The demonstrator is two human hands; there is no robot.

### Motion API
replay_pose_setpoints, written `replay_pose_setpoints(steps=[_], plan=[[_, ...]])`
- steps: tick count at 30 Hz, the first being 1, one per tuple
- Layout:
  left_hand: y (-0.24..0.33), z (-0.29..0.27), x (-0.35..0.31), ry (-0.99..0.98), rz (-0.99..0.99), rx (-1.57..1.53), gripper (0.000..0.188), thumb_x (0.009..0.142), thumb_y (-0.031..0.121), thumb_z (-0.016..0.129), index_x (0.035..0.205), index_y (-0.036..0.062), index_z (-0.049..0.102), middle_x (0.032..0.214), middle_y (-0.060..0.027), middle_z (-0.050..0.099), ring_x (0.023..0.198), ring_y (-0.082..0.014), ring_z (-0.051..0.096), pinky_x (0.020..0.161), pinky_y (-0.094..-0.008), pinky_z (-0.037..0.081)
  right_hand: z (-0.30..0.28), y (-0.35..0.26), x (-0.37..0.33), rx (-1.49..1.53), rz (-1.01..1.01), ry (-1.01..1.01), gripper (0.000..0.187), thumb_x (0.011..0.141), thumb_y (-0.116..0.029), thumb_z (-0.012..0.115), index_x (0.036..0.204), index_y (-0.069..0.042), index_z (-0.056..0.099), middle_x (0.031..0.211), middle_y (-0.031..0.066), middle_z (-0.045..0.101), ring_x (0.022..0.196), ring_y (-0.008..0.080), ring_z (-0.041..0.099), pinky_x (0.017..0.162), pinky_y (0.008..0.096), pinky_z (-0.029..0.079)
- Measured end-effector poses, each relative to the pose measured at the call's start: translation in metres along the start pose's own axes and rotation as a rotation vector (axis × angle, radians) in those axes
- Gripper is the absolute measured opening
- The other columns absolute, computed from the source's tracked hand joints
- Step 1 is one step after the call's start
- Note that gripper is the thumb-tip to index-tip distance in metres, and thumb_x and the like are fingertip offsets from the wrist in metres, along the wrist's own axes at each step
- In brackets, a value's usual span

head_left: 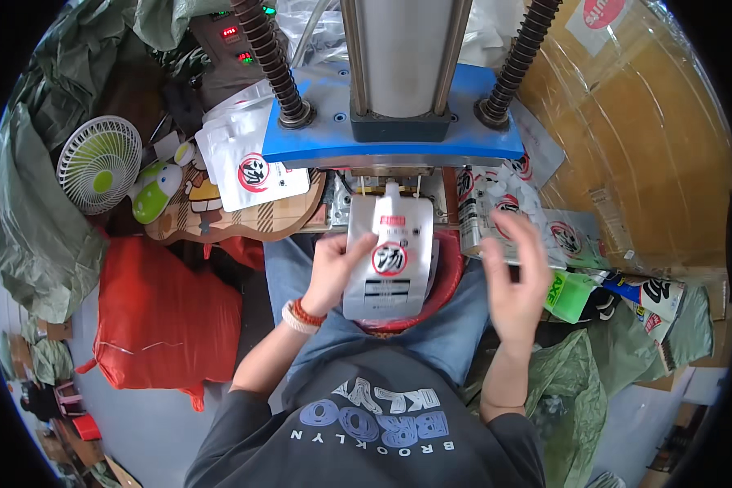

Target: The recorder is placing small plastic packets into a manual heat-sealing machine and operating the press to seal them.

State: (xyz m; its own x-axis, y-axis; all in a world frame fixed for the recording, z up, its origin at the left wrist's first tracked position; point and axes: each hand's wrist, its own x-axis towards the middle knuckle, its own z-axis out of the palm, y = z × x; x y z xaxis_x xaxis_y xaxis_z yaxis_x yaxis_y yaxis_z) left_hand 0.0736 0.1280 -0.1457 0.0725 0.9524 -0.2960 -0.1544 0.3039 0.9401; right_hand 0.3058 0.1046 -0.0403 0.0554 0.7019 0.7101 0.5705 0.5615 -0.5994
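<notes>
My left hand (pixel 336 267) pinches the left edge of a silver-white spout pouch (pixel 398 285) with a red ring mark, thumb on its front. The pouch hangs upright over my lap. Its white spout (pixel 391 195) points up at the small metal fixture (pixel 392 174) under the blue press plate (pixel 390 147); whether spout and fixture touch I cannot tell. My right hand (pixel 516 281) is raised to the right of the pouch, slightly blurred, fingers stretched out and apart, with nothing seen in it. Close beyond it lies a pile of pouches and white spouts (pixel 522 195).
Flat pouches (pixel 240 159) lie on a wooden board (pixel 244 221) at left, near a small fan (pixel 100 165). A red basin (pixel 447 285) sits between my legs, behind the pouch. A red bag (pixel 171 317) stands at left, a large carton (pixel 634 138) at right.
</notes>
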Motion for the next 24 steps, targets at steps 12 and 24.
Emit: replay_pose_setpoints(steps=[12, 24], plan=[[0.029, -0.073, 0.048, 0.602, 0.705, 0.972, 0.073, 0.085, 0.045, 0.068, 0.140, 0.0029, 0.043, 0.136, -0.0224, 0.051, 0.128, -0.0357, 0.047, 0.111, -0.0502, 0.028, 0.026, 0.157, -0.036, -0.543, 0.329, -0.397, 0.024, 0.087, -0.007, 0.063, 0.111, -0.002, 0.063, 0.103, 0.0166, 0.066, 0.081, 0.0289, 0.064, 0.072, 0.0366, 0.050], [0.020, -0.090, -0.041, 0.432, 0.788, 0.959, 0.038, 0.069, -0.011, 0.063, 0.099, 0.0087, 0.073, 0.089, -0.0092, 0.072, 0.069, -0.0173, 0.068, 0.062, -0.0274, 0.052, 0.012, -0.033, -0.007, -0.017, -0.335, 0.075, 0.039, 0.065, 0.005, 0.082, 0.100, 0.000, 0.067, 0.098, 0.0096, 0.063, 0.088, 0.0225, 0.061, 0.074, 0.0341, 0.053]])
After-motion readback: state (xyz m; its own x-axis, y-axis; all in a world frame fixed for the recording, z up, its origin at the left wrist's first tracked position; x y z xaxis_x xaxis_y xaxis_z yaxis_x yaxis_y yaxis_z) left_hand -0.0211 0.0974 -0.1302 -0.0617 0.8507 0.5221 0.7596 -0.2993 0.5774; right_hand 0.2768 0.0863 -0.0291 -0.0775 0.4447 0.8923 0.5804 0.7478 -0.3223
